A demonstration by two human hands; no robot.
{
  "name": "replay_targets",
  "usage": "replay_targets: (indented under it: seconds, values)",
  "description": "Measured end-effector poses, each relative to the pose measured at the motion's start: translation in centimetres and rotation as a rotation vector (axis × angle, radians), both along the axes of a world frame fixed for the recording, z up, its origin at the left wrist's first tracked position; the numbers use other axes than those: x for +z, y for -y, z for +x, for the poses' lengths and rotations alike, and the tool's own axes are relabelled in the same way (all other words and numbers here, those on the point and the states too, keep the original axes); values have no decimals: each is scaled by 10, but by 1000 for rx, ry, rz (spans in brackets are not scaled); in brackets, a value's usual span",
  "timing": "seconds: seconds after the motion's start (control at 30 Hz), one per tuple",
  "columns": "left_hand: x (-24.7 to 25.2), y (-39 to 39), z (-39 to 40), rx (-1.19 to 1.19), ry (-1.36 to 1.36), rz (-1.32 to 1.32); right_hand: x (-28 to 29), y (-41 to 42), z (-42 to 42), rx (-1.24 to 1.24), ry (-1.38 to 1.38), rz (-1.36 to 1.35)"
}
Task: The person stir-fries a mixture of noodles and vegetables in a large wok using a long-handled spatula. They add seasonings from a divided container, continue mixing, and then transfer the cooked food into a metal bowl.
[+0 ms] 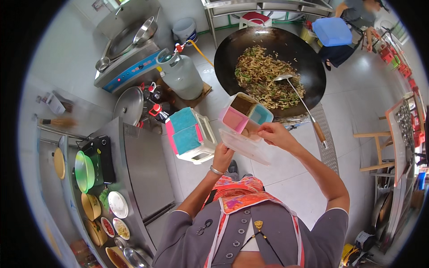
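A plastic seasoning box (236, 119) with several coloured compartments is held up in front of me, its clear lid (246, 147) hanging open towards me. My left hand (224, 157), with a bangle at the wrist, grips the box near the lid from below. At the near right compartment are the bent fingers of my right hand (276, 135); whether they pinch something is hidden. Beyond the box, a large black wok (228, 63) holds fried food (261, 73) with green pieces, probably rice or noodles. A wooden-handled ladle (306, 110) rests in it, handle over the rim.
A stool (191, 134) with blue-green cloth stands left of the box. Further left are a gas cylinder (182, 75), an induction cooker (134, 67), and a steel counter (134, 187) bearing bowls and plates. A person (355, 16) sits at the far right, near a wooden-legged table (397, 144).
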State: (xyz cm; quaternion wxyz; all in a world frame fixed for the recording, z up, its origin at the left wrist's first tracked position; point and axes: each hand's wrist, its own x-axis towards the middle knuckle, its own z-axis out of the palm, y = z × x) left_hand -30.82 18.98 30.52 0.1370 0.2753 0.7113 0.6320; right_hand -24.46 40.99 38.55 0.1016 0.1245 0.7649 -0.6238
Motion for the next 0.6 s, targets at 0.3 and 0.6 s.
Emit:
replay_targets:
  seconds: [0.3,0.6]
  values:
    - [0,-5,-40,-8,183,51,7,-16,-35,-143,125,-323]
    - [-9,-12,-67,-26,450,150,12,-30,-43,-195,196,-440]
